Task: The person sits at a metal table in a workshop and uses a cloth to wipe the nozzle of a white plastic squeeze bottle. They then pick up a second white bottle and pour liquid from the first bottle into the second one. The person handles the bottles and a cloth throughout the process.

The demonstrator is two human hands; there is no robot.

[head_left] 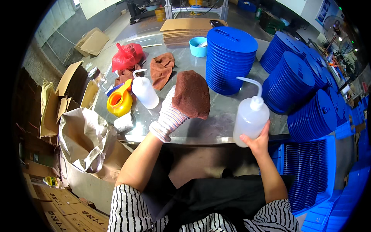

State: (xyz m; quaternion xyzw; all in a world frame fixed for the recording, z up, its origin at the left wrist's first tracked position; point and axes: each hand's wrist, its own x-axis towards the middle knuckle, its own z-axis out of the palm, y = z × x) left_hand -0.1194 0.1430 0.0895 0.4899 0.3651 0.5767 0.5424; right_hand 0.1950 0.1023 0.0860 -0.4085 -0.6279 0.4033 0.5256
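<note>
Left hand [169,116], gloved, grips brown cloth [192,93]. Right hand [258,142], bare, closed around squeeze bottle [250,118], spout curving toward cloth. Blue lid stack [230,58] just beyond both.

- red plastic bag [126,56], back left of table
- yellow funnel [119,101] w/ 2nd squeeze bottle [145,92] just beside
- teal cup [198,46] by cardboard sheets [185,29]
- blue lid stacks [230,60], centre & right
- brown paper sack [85,141], left edge
</note>
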